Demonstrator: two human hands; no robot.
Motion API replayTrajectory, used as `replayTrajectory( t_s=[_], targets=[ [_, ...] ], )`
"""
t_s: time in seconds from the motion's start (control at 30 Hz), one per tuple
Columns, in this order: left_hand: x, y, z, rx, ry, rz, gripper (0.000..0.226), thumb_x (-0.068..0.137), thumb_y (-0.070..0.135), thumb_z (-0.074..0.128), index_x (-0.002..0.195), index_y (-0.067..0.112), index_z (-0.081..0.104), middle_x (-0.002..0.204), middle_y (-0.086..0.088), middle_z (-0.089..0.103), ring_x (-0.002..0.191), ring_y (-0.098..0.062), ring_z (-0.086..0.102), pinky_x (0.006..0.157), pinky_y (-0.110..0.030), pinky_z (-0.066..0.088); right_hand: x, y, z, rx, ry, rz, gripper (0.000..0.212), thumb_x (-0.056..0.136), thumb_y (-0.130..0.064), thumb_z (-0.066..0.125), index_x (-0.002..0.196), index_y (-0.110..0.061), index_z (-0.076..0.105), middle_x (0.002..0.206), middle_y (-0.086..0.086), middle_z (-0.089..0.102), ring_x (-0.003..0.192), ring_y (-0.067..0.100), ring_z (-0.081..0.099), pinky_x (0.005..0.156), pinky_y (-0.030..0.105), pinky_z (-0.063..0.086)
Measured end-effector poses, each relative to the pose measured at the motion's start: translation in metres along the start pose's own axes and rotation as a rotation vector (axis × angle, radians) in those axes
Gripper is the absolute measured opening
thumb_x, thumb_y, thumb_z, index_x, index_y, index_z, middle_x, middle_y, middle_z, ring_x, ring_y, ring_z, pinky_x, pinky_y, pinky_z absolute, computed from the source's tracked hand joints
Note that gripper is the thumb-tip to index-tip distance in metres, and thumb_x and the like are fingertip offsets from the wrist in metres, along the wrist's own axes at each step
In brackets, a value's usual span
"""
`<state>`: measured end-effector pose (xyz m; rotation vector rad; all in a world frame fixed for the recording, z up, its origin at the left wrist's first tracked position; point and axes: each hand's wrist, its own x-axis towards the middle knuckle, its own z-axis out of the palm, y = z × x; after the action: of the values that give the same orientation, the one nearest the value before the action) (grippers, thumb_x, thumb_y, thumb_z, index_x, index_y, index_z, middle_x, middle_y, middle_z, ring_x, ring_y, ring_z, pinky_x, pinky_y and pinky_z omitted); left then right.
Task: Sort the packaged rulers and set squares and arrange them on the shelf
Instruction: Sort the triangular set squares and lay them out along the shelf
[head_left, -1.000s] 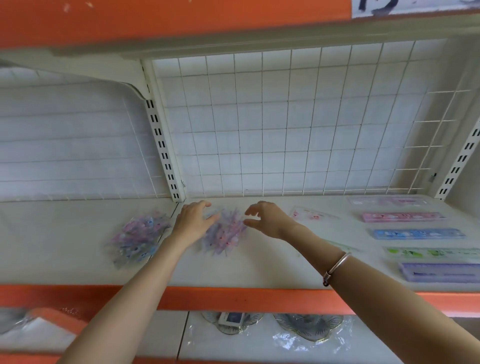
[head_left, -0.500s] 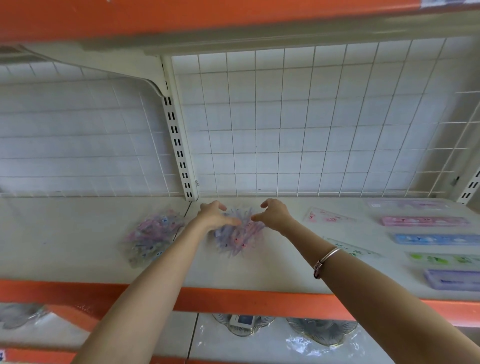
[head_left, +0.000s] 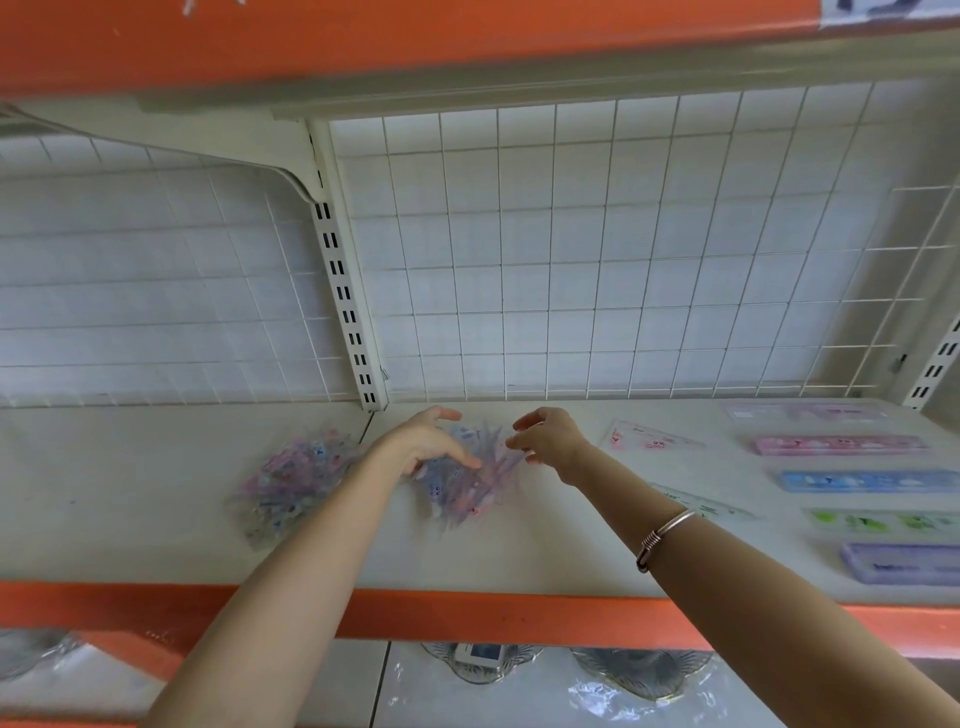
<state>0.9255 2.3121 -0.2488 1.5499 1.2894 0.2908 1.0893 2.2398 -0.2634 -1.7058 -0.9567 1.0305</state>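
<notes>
Packs (head_left: 293, 483) lie in a messy pile left of the shelf's (head_left: 130, 519) middle. A second pile (head_left: 467, 478) sits mid-shelf, near the back edge. The left hand (head_left: 426, 441) spreads wide over it, thumb on the packs. The right hand (head_left: 545, 436) is at its right side, fingers loosely bent, gripping nothing. Rulers (head_left: 872, 480) line the right end.

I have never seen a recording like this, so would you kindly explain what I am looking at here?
No machine here: one camera worn on a person's head looks down at their bare hands. The left hand lies spread on a jumbled pile of pink-and-blue clear packets on the white shelf; the right hand curls at its edge, gripping or not I cannot tell. A second similar pile lies left; pink, blue, green and purple packaged rulers lie in a row at right.
</notes>
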Motion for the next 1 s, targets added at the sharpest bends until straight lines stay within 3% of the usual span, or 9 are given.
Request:
replayTrajectory(
  t_s=[0.1,0.2,0.33,0.5,0.57,0.67,0.87,1.0],
  targets=[
    [-0.001,0.001,-0.001,-0.051,0.025,0.008,0.09,0.065,-0.006,0.083,0.14,0.024,0.042,0.147,-0.013,0.038,0.135,-0.026,0.035,0.092,-0.03,0.032,-0.001,0.001,-0.005,0.145,0.015,0.054,0.009,0.081,0.011,0.063,0.088,0.004,0.062,0.075,0.012,0.058,0.066,0.018,0.056,0.059,0.022,0.05],
    [-0.004,0.003,-0.002,-0.128,0.051,0.026,0.09,0.067,-0.01,0.079,0.142,0.024,0.042,0.149,-0.011,0.035,0.137,-0.024,0.032,0.102,-0.032,0.031,-0.002,0.002,-0.009,0.31,0.015,0.126,0.016,0.081,0.014,0.061,0.073,0.001,0.06,0.073,0.015,0.059,0.064,0.022,0.059,0.063,0.027,0.054],
    [-0.006,0.004,-0.007,-0.201,0.065,0.032,0.088,0.069,-0.012,0.076,0.142,0.023,0.041,0.151,-0.011,0.031,0.138,-0.025,0.029,0.112,-0.036,0.024,-0.006,0.002,-0.014,0.367,0.01,0.167,0.015,0.083,0.014,0.059,0.074,0.002,0.06,0.074,0.015,0.06,0.064,0.024,0.061,0.059,0.027,0.056],
    [-0.006,0.0,-0.013,-0.288,0.103,0.02,0.086,0.066,-0.015,0.077,0.138,0.023,0.046,0.146,-0.012,0.039,0.133,-0.027,0.039,0.112,-0.042,0.031,-0.009,0.003,-0.018,0.358,0.038,0.179,0.017,0.085,0.012,0.057,0.072,0.001,0.061,0.074,0.013,0.06,0.066,0.022,0.059,0.055,0.027,0.053],
    [-0.005,-0.002,-0.014,-0.334,0.105,0.021,0.088,0.064,-0.016,0.077,0.137,0.024,0.046,0.142,-0.014,0.045,0.127,-0.029,0.046,0.108,-0.047,0.038,-0.01,0.002,-0.021,0.42,0.033,0.172,0.016,0.085,0.014,0.056,0.074,0.003,0.06,0.074,0.016,0.061,0.064,0.023,0.06,0.055,0.026,0.056],
    [-0.009,-0.001,-0.014,-0.404,0.111,0.031,0.089,0.068,-0.018,0.073,0.14,0.022,0.043,0.138,-0.013,0.047,0.122,-0.028,0.05,0.096,-0.043,0.047,-0.014,-0.001,-0.025,0.506,0.032,0.151,0.015,0.084,0.018,0.054,0.077,0.005,0.058,0.075,0.019,0.063,0.065,0.026,0.062,0.057,0.026,0.057],
    [-0.015,0.005,-0.007,-0.477,0.116,0.062,0.082,0.071,-0.017,0.071,0.138,0.022,0.044,0.137,-0.011,0.048,0.124,-0.027,0.05,0.091,-0.042,0.05,-0.016,-0.003,-0.037,0.55,0.094,0.068,0.015,0.082,0.018,0.056,0.081,0.003,0.058,0.077,0.018,0.063,0.067,0.027,0.063,0.058,0.028,0.057],
    [-0.024,0.011,0.003,-0.431,0.047,0.056,0.077,0.076,-0.018,0.067,0.139,0.018,0.043,0.126,-0.008,0.052,0.108,-0.024,0.055,0.064,-0.032,0.051,-0.021,-0.001,-0.042,0.502,0.033,-0.022,0.016,0.084,0.015,0.055,0.081,-0.001,0.058,0.079,0.016,0.064,0.067,0.025,0.063,0.06,0.027,0.057]
  ],
)
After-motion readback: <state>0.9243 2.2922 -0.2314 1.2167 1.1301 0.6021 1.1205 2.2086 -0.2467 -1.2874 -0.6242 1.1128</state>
